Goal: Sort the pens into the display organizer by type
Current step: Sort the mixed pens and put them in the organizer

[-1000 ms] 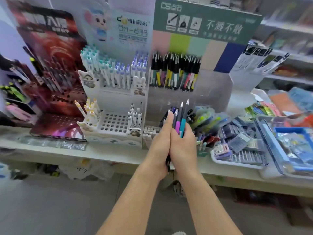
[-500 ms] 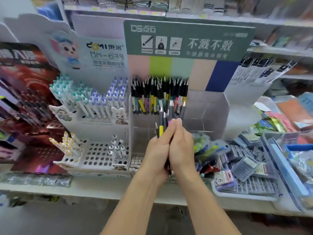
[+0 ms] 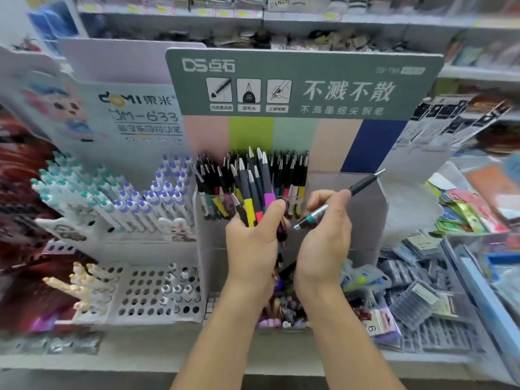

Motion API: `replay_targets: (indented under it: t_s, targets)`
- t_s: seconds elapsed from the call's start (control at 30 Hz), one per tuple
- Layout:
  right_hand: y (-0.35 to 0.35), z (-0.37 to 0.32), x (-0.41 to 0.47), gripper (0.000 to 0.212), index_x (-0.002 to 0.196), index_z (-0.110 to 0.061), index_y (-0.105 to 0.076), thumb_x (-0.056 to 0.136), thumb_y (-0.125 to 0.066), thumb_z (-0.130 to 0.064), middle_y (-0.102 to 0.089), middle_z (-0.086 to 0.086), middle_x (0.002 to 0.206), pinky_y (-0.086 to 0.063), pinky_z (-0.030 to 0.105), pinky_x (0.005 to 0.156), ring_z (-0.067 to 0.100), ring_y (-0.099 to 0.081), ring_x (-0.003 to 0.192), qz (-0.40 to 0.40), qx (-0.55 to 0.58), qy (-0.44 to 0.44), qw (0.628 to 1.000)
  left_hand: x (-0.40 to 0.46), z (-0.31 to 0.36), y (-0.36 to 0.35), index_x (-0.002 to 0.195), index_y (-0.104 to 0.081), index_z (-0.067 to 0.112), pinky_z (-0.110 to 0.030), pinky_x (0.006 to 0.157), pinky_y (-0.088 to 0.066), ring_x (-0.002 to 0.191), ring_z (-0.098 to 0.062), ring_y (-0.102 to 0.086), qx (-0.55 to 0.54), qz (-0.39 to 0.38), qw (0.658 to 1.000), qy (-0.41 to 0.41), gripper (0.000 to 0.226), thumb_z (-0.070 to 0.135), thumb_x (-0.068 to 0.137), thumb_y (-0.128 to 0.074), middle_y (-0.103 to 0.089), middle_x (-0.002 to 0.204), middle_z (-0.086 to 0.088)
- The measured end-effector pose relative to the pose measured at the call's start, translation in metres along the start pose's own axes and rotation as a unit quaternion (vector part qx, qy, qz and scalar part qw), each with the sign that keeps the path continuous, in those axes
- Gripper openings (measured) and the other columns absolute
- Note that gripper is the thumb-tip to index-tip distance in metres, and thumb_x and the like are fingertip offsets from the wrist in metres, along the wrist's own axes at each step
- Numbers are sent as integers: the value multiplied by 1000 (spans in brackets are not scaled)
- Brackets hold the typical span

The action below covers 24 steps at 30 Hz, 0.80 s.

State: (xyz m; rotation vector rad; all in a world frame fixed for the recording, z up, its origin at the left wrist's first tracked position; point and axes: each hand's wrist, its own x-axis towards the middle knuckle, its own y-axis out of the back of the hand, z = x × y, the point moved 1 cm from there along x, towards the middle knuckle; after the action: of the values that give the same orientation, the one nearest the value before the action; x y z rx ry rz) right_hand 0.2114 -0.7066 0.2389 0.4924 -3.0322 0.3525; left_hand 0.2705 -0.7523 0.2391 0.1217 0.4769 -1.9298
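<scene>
At the centre of the frame the left hand (image 3: pixel 251 243) grips a bunch of pens (image 3: pixel 253 190), fingers and thumb curled round their lower barrels so the tips fan upward; yellow, pink and magenta barrels show above the thumb. Just right of it the right hand (image 3: pixel 323 237) pinches a single pen (image 3: pixel 337 199) between thumb and fingers. That pen lies tilted, its dark end and metal tip pointing to the upper right, its teal-banded end down toward the left hand. The two hands are close but apart.

Behind them stands the clear organizer (image 3: pixel 363 209) under a green header card (image 3: pixel 304 83). Its left compartment, upper centre, holds a row of upright dark-capped pens (image 3: pixel 289 175); the held bunch overlaps that row, and whether it touches them I cannot tell. The compartment at right, behind the single pen, looks bare, though the plastic is hazy.

At left a white rack (image 3: pixel 157 294) carries teal- and purple-capped pens (image 3: pixel 126 198) in its upper tier. At lower right lie packets of refills (image 3: pixel 416 299), blurred.
</scene>
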Motion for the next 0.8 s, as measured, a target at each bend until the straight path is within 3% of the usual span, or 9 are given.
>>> replay_targets:
  t_s: [0.1,0.2,0.3,0.4,0.5,0.63,0.73,0.8]
  targets:
    - [1,-3,25,40,79,-22,-48,109,-27,-37,-45,-17,63,-35,24,59,6,-40,60,-10,-109,76,991,13,6,14,81,-61,12,-61,86,-53,77,-26,-59,18,-19,1000,-9,26,32,83,-79,-60,82,-11]
    - [0,-5,45,23,86,-23,-52,108,-45,-29,-50,-14,62,-37,20,52,4,-45,53,-66,-196,105,973,23,7,27,82,-65,14,-59,90,-53,79,-29,-61,41,-45,998,-17,20,29,87,-77,-63,83,-12]
    - [-2,-1,58,13,90,-20,-62,101,-60,-26,-56,-11,67,-37,11,53,-1,-54,58,-114,-316,110,936,32,9,34,76,-67,18,-58,92,-54,87,-42,-67,54,-48,997,-21,16,24,87,-77,-66,81,-14]
    - [-7,4,63,8,95,-19,-66,94,-71,-25,-64,-11,77,-40,17,59,1,-57,68,-148,-389,100,904,36,13,41,83,-67,7,-53,88,-55,77,-36,-66,64,-59,996,-36,20,24,86,-78,-62,76,-14]
    - [-12,3,66,16,95,-17,-69,87,-79,-27,-70,-8,84,-49,25,70,8,-64,79,-175,-414,89,889,38,19,43,76,-70,14,-52,85,-55,76,-27,-62,74,-55,995,-42,16,22,87,-77,-63,77,-11]
    - [-10,-3,71,10,91,-19,-75,86,-80,-26,-71,-9,79,-53,22,68,4,-66,74,-147,-371,101,911,36,26,42,54,-66,33,-58,89,-53,76,-25,-59,72,-52,996,-29,36,23,86,-77,-58,75,-11]
    - [-11,-3,70,7,90,-18,-76,85,-80,-22,-72,-8,78,-56,23,68,3,-67,73,-155,-370,91,912,36,23,43,66,-68,21,-51,76,-54,71,-25,-60,79,-64,994,-51,23,21,88,-75,-62,68,-7]
    - [-12,0,69,6,90,-18,-76,85,-80,-20,-73,-6,79,-59,29,71,5,-68,74,-162,-387,89,903,36,21,43,71,-67,11,-39,66,-48,65,-18,-59,85,-77,992,-60,22,20,90,-72,-63,63,-2]
